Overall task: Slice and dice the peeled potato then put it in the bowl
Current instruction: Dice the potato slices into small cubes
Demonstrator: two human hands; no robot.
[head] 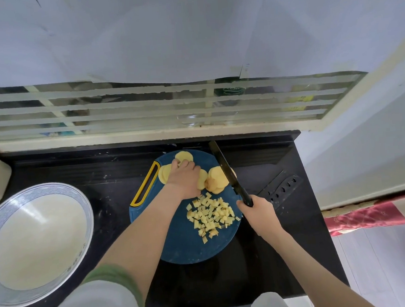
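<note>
Counter [77,167]: black, bearing a blue cutting board [179,246].
Left hand [185,176]: bent fingertips on potato slices [219,178], board's far side; pinching unclear.
Right hand [258,211]: wrapped round knife [226,168] handle, board's right edge.
Diced potato [211,215]: board's middle.
Bowl [34,237]: left of board, apart.

One bowl [43,188]; one cutting board [186,248]; one knife [229,173]; one sheath [283,188]; several potato slices [219,178]; dozens of cubes [210,215]

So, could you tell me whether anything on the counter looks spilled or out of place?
Nothing stands out. The diced potato and the slices all lie on the cutting board, and the bowl stands upright and empty beside it. Only pale smears mark the black counter.
</note>
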